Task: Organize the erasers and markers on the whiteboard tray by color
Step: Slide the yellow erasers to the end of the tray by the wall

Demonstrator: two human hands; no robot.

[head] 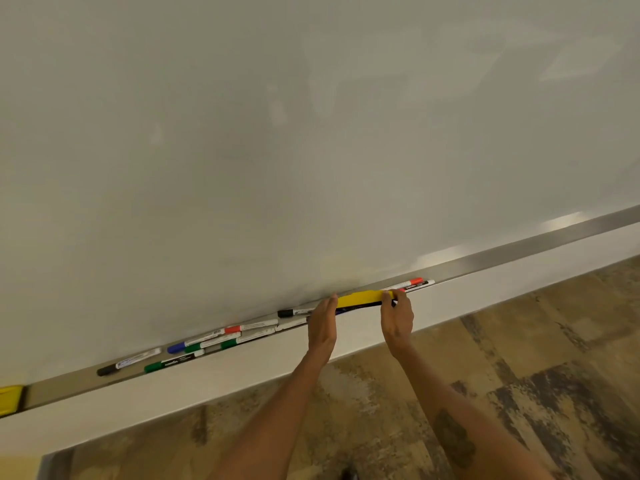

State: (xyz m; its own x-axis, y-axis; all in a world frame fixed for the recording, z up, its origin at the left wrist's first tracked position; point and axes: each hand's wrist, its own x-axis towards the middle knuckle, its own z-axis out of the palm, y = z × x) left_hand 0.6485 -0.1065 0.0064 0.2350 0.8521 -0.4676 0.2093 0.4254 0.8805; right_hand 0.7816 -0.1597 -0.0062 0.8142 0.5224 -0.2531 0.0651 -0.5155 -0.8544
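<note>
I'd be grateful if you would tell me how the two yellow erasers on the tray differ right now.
The yellow eraser between the hands shows fully, whereas the yellow eraser at the far left is cut off by the frame. The left hand and right hand touch the first at its ends; the second lies untouched. Both are yellow and sit on the tray.

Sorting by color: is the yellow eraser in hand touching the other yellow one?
No: the held yellow eraser is far from the other eraser at the tray's left end.
</note>
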